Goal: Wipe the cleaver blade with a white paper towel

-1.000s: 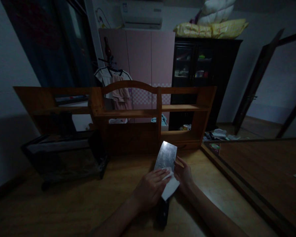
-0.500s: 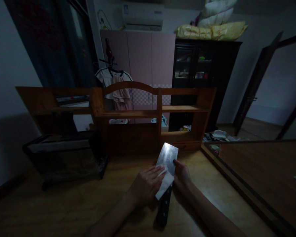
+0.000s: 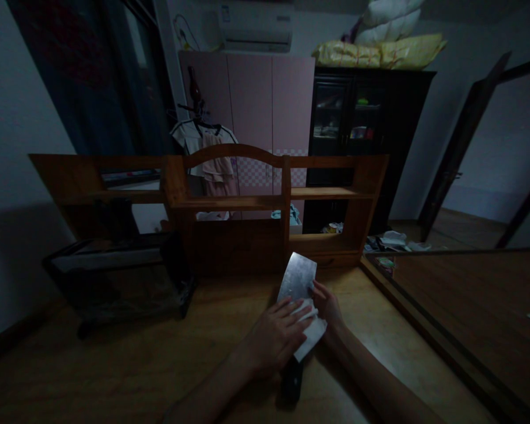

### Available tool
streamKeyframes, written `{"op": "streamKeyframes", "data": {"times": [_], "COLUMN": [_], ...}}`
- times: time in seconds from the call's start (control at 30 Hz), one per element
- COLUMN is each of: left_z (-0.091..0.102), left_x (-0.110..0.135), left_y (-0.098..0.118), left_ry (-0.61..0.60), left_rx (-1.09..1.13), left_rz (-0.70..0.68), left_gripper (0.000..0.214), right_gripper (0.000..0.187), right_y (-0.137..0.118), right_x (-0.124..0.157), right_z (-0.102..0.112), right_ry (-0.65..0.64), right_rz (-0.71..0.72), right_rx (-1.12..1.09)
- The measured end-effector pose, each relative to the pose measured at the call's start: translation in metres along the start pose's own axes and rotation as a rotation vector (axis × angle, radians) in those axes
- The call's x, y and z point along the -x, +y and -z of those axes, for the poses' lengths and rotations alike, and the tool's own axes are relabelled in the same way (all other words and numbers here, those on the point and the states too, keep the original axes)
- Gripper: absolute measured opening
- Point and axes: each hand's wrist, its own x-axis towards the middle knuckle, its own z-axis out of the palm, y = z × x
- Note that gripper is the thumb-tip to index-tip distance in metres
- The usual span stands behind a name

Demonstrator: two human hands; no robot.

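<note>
A cleaver [image 3: 298, 275] with a broad steel blade and dark handle lies flat on the wooden desk [image 3: 168, 365], blade pointing away from me. My left hand [image 3: 277, 337] rests fingers-down on a white tissue [image 3: 312, 334] pressed against the blade near the handle. My right hand [image 3: 327, 306] touches the blade's right edge with its fingertips, holding it steady. The handle [image 3: 292, 381] sticks out below the tissue toward me.
A wooden shelf unit [image 3: 229, 203] stands along the desk's far edge. A dark glass tank [image 3: 115, 277] sits at the left. A second dark wooden surface [image 3: 468, 306] adjoins on the right. Wardrobes and a dark cabinet stand behind.
The tissue under my left hand slid up the blade, then back down and right toward the handle. My right hand stayed at the blade's edge.
</note>
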Motion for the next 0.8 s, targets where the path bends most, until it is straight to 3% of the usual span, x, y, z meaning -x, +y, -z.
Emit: {"op": "streamKeyframes", "data": {"times": [0.13, 0.33, 0.5, 0.63, 0.8], "left_z": [-0.006, -0.014, -0.021, -0.027, -0.025], "left_x": [-0.003, -0.001, 0.004, 0.008, 0.008], "left_y": [0.004, -0.003, -0.013, -0.02, -0.016], "left_ry": [-0.008, 0.039, 0.139, 0.213, 0.165], "left_rx": [-0.063, -0.129, -0.195, -0.228, -0.156], "left_rz": [0.032, 0.092, 0.22, 0.307, 0.259], "left_gripper": [0.049, 0.051, 0.053, 0.055, 0.054], "right_gripper": [0.021, 0.024, 0.024, 0.024, 0.023], "right_y": [0.0, 0.006, 0.006, 0.003, 0.005], "right_x": [0.004, 0.002, 0.005, 0.011, 0.01], "right_z": [-0.002, 0.0, -0.005, -0.012, -0.013], "right_ry": [0.01, 0.113, -0.001, 0.001, 0.025], "right_rz": [-0.044, 0.026, 0.023, 0.004, 0.01], "right_rx": [0.013, -0.086, -0.161, -0.142, -0.147]}}
